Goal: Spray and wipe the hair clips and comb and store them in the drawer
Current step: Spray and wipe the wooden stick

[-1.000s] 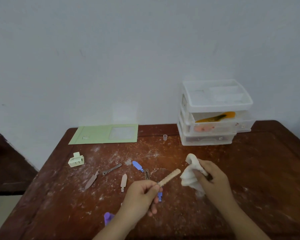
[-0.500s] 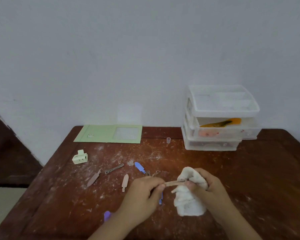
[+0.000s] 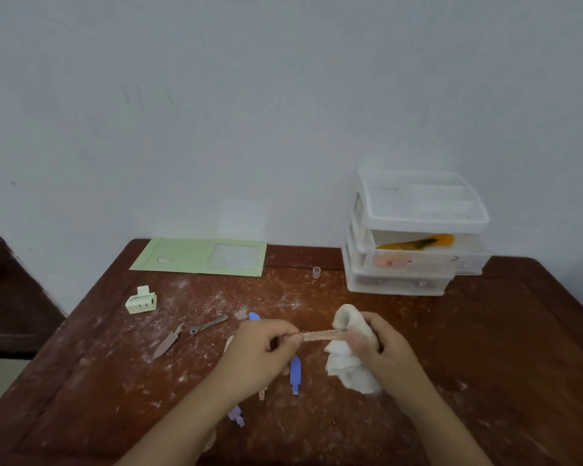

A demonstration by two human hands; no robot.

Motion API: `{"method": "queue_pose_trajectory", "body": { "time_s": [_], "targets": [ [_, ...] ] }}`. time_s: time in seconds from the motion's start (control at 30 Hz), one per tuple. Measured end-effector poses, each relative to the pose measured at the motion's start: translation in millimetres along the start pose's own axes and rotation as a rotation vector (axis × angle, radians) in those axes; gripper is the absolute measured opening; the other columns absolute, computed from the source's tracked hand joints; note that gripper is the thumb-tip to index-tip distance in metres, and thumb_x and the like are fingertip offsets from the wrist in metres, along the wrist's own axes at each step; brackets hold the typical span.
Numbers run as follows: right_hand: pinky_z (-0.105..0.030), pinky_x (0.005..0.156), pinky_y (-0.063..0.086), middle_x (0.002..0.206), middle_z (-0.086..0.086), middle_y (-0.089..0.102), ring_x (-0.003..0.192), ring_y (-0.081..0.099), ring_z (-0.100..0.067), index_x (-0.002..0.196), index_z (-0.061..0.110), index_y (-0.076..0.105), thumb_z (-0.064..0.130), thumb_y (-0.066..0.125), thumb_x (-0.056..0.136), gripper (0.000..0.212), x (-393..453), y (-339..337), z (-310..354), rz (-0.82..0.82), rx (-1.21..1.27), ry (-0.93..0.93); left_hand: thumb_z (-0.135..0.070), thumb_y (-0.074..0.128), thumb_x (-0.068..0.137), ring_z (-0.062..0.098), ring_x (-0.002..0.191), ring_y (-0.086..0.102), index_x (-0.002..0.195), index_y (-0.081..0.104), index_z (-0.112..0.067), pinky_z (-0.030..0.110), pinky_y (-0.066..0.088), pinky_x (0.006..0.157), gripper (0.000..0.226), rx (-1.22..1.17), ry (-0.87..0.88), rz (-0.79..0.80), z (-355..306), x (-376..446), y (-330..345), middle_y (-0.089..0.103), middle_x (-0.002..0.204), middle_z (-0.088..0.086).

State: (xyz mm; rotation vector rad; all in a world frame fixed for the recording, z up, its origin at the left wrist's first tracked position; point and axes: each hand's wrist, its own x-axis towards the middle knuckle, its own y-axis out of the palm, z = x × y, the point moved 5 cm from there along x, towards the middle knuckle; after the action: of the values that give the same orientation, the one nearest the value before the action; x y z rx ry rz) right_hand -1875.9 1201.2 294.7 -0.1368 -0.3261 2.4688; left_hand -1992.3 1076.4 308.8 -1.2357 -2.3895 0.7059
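My left hand (image 3: 258,351) pinches one end of a beige hair clip (image 3: 320,336) held level above the table. My right hand (image 3: 381,348) grips a white cloth (image 3: 345,364) wrapped around the clip's other end. On the brown table (image 3: 485,364) lie more clips: a blue one (image 3: 295,373) below my hands, another blue tip (image 3: 254,317), a purple one (image 3: 236,415), two grey metal ones (image 3: 208,325) (image 3: 167,341) and a pale green claw clip (image 3: 141,301). The white plastic drawer unit (image 3: 414,237) stands at the back right, its middle drawer pulled out with an orange comb (image 3: 418,242) inside.
A green card folder (image 3: 199,256) lies at the back left against the wall. A small clear cap (image 3: 316,272) stands near the drawer unit. White dust streaks the table's middle. The table's left edge drops to a dark floor.
My right hand brought the cloth leftwards onto the beige clip and closed around its end. The clip went from tilted up to level. The view shifted slightly.
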Motion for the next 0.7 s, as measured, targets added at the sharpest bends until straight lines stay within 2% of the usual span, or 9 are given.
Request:
{"method": "queue_pose_trajectory", "body": {
  "time_s": [0.07,0.2,0.27,0.3,0.4,0.5,0.6,0.7],
  "targets": [
    [-0.015,0.055,0.044,0.067,0.008,0.061,0.059,0.055,0.000,0.080,0.027,0.062,0.024,0.062,0.083,0.004,-0.9,5.6,2.7,0.035,-0.038,-0.064,-0.006,0.052,0.088,0.000,0.039,0.051,0.056,0.057,-0.026,0.010,0.039,0.046,0.038,-0.122,-0.048,-0.019,-3.5,2.9,-5.0,0.056,0.040,-0.014],
    [-0.018,0.055,0.044,0.064,0.008,0.062,0.058,0.054,-0.003,0.069,0.027,0.066,0.032,0.058,0.069,0.009,-2.2,10.1,0.4,-0.063,0.076,-0.071,0.004,0.053,0.084,0.004,0.037,0.052,0.064,0.064,-0.011,0.014,0.042,0.039,0.026,-0.608,-0.236,-0.089,1.4,2.3,-3.8,0.059,0.044,-0.003],
    [-0.026,0.059,0.046,0.065,0.002,0.062,0.062,0.056,-0.011,0.070,0.025,0.066,0.031,0.060,0.075,0.010,-2.7,14.7,-0.1,-0.097,0.174,-0.012,0.008,0.053,0.082,0.005,0.037,0.053,0.070,0.065,-0.008,0.013,0.042,0.038,0.023,-0.802,-0.306,-0.119,1.8,-1.6,6.3,0.061,0.046,-0.001],
    [-0.027,0.060,0.045,0.066,0.000,0.061,0.063,0.055,-0.013,0.071,0.023,0.064,0.029,0.060,0.081,0.012,-3.3,17.2,0.9,-0.098,0.156,-0.008,0.008,0.053,0.082,0.004,0.037,0.052,0.073,0.066,-0.008,0.014,0.042,0.038,0.022,-0.804,-0.309,-0.128,1.5,-4.1,12.4,0.060,0.045,-0.001],
    [-0.016,0.056,0.039,0.071,0.002,0.055,0.059,0.050,-0.003,0.082,0.020,0.053,0.025,0.050,0.091,0.011,-5.9,26.5,4.8,-0.021,-0.106,-0.067,0.000,0.055,0.084,0.002,0.042,0.045,0.064,0.070,-0.015,0.015,0.038,0.046,0.030,-0.613,-0.226,-0.162,-1.7,-8.9,25.3,0.054,0.043,-0.006],
    [-0.018,0.055,0.037,0.070,0.004,0.052,0.057,0.046,-0.002,0.092,0.017,0.051,0.031,0.043,0.093,0.016,-8.7,33.3,4.5,0.059,-0.200,-0.084,-0.003,0.052,0.087,0.001,0.059,0.057,0.070,0.074,-0.027,0.012,0.045,0.055,0.037,-0.647,-0.206,-0.202,-3.5,-10.2,28.4,0.067,0.060,-0.006],
    [-0.017,0.054,0.038,0.067,0.007,0.051,0.055,0.047,0.002,0.091,0.017,0.052,0.028,0.043,0.093,0.014,-9.2,32.7,4.7,0.055,-0.208,-0.064,-0.003,0.050,0.088,-0.001,0.056,0.057,0.082,0.072,-0.017,0.010,0.044,0.053,0.027,-0.748,-0.243,-0.165,-4.2,-9.1,34.1,0.068,0.060,-0.009],
    [-0.017,0.056,0.038,0.067,0.006,0.051,0.056,0.047,0.003,0.087,0.014,0.052,0.025,0.045,0.093,0.014,-9.5,32.8,4.7,0.066,-0.205,-0.064,-0.008,0.053,0.087,0.011,0.062,0.052,0.076,0.072,-0.010,0.018,0.042,0.058,0.023,-0.735,-0.246,-0.179,-2.9,-7.8,36.2,0.062,0.066,0.004]
  ]
}}
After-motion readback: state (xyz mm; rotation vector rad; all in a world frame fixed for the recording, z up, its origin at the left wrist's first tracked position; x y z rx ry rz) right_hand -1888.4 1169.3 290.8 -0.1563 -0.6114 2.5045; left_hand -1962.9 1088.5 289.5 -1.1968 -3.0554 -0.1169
